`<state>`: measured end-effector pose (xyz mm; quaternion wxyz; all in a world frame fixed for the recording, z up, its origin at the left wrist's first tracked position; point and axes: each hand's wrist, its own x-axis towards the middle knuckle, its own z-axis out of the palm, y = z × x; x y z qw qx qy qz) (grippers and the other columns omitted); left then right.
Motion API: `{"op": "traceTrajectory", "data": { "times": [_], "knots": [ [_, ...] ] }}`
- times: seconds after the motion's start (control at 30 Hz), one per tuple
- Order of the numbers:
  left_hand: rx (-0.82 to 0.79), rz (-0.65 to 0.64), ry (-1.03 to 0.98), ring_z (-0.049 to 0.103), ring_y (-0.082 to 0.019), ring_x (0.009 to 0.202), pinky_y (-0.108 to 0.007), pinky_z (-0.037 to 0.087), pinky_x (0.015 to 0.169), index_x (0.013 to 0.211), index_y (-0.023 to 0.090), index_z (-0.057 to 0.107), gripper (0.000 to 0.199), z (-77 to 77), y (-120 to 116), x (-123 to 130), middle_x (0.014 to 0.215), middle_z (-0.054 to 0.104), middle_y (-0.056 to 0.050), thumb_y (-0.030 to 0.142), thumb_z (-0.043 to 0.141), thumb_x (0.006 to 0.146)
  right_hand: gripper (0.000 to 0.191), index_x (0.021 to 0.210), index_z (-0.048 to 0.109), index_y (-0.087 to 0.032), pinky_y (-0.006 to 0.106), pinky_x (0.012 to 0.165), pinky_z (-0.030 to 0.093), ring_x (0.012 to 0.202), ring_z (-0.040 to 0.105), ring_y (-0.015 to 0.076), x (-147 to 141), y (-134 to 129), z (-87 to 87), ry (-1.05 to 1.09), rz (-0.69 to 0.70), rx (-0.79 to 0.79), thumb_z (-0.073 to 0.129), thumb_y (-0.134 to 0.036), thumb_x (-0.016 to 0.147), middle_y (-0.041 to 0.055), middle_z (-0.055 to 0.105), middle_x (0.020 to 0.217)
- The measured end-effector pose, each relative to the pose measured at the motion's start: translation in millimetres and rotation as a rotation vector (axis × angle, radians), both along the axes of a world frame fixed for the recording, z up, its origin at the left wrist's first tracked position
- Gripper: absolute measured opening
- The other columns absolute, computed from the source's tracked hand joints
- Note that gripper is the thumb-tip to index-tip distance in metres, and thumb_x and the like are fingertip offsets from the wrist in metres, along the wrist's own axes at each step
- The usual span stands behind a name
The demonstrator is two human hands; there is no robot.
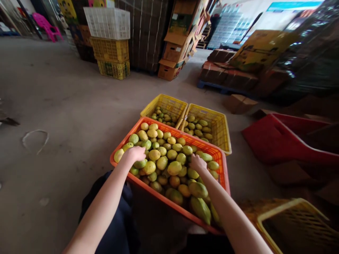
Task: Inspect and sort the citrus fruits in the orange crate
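An orange crate point(169, 206) full of green and yellow fruit point(174, 168) stands in front of me. My left hand point(136, 154) rests on the fruit in the crate's left part, its fingers curled down among them; whether it grips one is hidden. Over the right part, my right hand point(198, 163) has its fingers bent down between the fruits, and their tips cannot be seen. Larger, longer green fruits point(200, 210) lie at the crate's near right corner.
Two yellow crates point(224, 132) with more fruit stand behind the orange one. A red bin point(262, 137) is at the right, and a yellow crate point(272, 211) at the lower right. Stacked crates point(109, 49) and cardboard boxes point(173, 53) stand farther back.
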<state>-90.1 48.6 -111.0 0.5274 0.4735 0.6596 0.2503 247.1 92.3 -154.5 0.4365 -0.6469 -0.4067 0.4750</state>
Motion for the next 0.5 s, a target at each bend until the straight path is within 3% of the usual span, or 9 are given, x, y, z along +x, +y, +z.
{"op": "traceTrajectory", "data": {
  "times": [0.1, 0.2, 0.3, 0.37, 0.43, 0.5],
  "knots": [
    [-0.019, -0.013, 0.022, 0.039, -0.04, 0.144, -0.057, 0.019, 0.122, 0.07, 0.023, 0.055, 0.02, -3.7, 4.0, -1.2, 0.102, 0.074, -0.011, 0.011, 0.072, 0.071, 0.044, 0.057, 0.041, -0.023, 0.024, 0.057, 0.039, 0.059, 0.05, 0.012, 4.3, -0.2, 8.2, -0.158, 0.027, -0.013, 0.077, -0.002, 0.071, -0.01, 0.025, 0.052],
    [-0.029, -0.031, 0.017, 0.035, -0.041, 0.146, -0.056, 0.016, 0.123, 0.066, 0.023, 0.054, 0.026, -6.1, 6.9, 0.8, 0.098, 0.073, -0.012, 0.005, 0.072, 0.069, 0.045, 0.052, 0.042, -0.023, 0.029, 0.064, 0.042, 0.074, 0.057, 0.0205, 10.1, 2.2, 28.0, -0.326, 0.05, -0.029, 0.085, -0.012, 0.062, -0.007, 0.029, 0.053],
    [-0.038, -0.04, -0.003, 0.032, -0.039, 0.148, -0.054, 0.018, 0.123, 0.065, 0.023, 0.053, 0.027, -9.4, 9.1, 3.3, 0.097, 0.073, -0.012, 0.004, 0.072, 0.069, 0.041, 0.055, 0.049, -0.022, 0.033, 0.07, 0.043, 0.086, 0.057, 0.0267, 16.7, 1.1, 63.9, -0.477, 0.082, -0.028, 0.089, -0.018, 0.051, -0.0035, 0.039, 0.059],
    [-0.04, -0.038, -0.024, 0.033, -0.037, 0.149, -0.053, 0.022, 0.123, 0.066, 0.023, 0.053, 0.025, -11.8, 9.7, 5.4, 0.1, 0.073, -0.012, 0.006, 0.071, 0.071, 0.035, 0.064, 0.058, -0.022, 0.034, 0.069, 0.043, 0.083, 0.057, 0.0259, 21.6, -8.4, 96.4, -0.487, 0.101, -0.027, 0.09, -0.024, 0.049, -0.0004, 0.049, 0.063],
    [-0.036, -0.032, -0.051, 0.035, -0.037, 0.148, -0.053, 0.024, 0.122, 0.067, 0.022, 0.054, 0.023, -14.0, 9.3, 8.7, 0.102, 0.073, -0.012, 0.007, 0.07, 0.073, 0.029, 0.078, 0.066, -0.02, 0.033, 0.064, 0.043, 0.077, 0.057, 0.0224, 26.2, -27.9, 131.7, -0.253, 0.109, 0.028, 0.083, -0.031, 0.057, 0.0056, 0.063, 0.077],
    [-0.021, -0.024, -0.095, 0.037, -0.037, 0.146, -0.054, 0.025, 0.121, 0.068, 0.022, 0.056, 0.021, -15.8, 8.4, 13.7, 0.1, 0.073, -0.012, 0.009, 0.071, 0.075, 0.025, 0.082, 0.066, -0.02, 0.031, 0.057, 0.042, 0.072, 0.058, 0.0202, 29.2, -55.7, 163.9, 0.111, 0.02, 0.126, 0.074, -0.037, 0.065, 0.0093, 0.066, 0.085]
  ]
}}
